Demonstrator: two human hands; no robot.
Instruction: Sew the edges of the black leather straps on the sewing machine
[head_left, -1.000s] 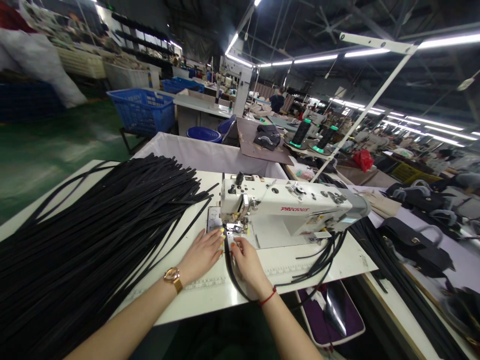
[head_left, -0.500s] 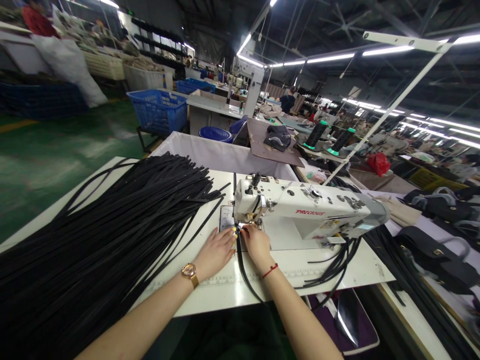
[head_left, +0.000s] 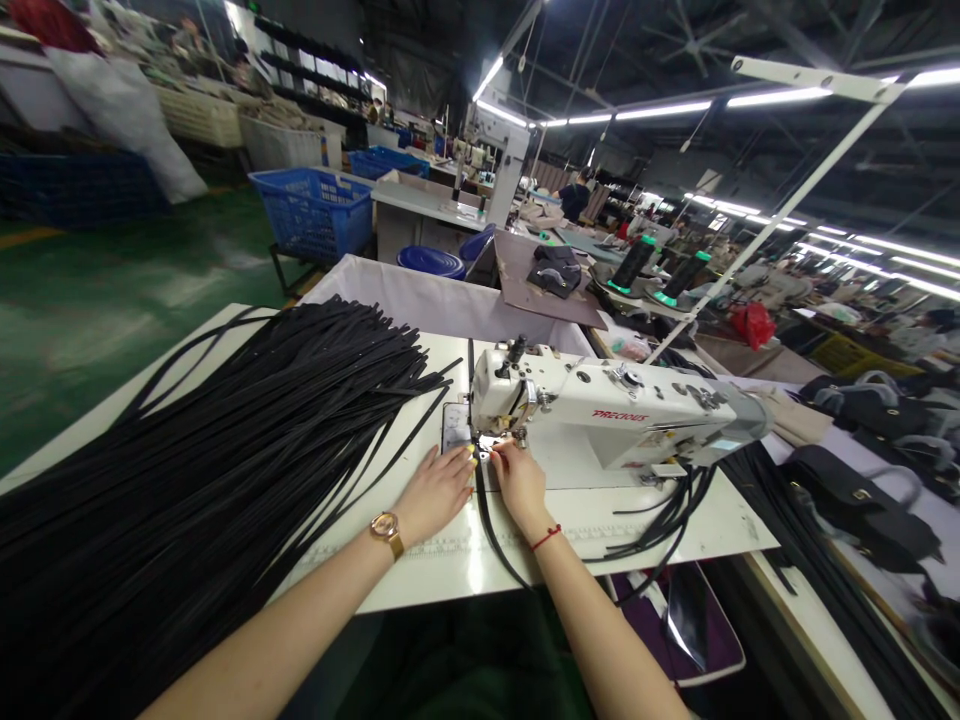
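Note:
A long, narrow black strap point(head_left: 489, 518) runs under the needle area of a white sewing machine point(head_left: 559, 395) and curves down off the table's front edge. My left hand point(head_left: 437, 490) lies flat, palm down, just left of the strap, with its fingertips at the strap's edge by the metal plate. On the other side, my right hand point(head_left: 520, 488) has thumb and finger pinched together close to the presser foot. Whatever is between those fingertips is too small to make out. Left of my left hand, a thick pile of black straps point(head_left: 247, 440) covers the table.
More strap ends point(head_left: 679, 510) hang beneath the machine's arm at right. Behind the table is a pale fabric-lined bin point(head_left: 420, 300). Black thread cones point(head_left: 634, 265) stand behind the machine, beside a slanted white pole point(head_left: 780, 215). Black bags point(head_left: 847, 500) lie on the right-hand table.
My right fingertips have shifted slightly right, away from the strap beside the presser foot. My left hand stays nearly in place. The whole view has moved a little.

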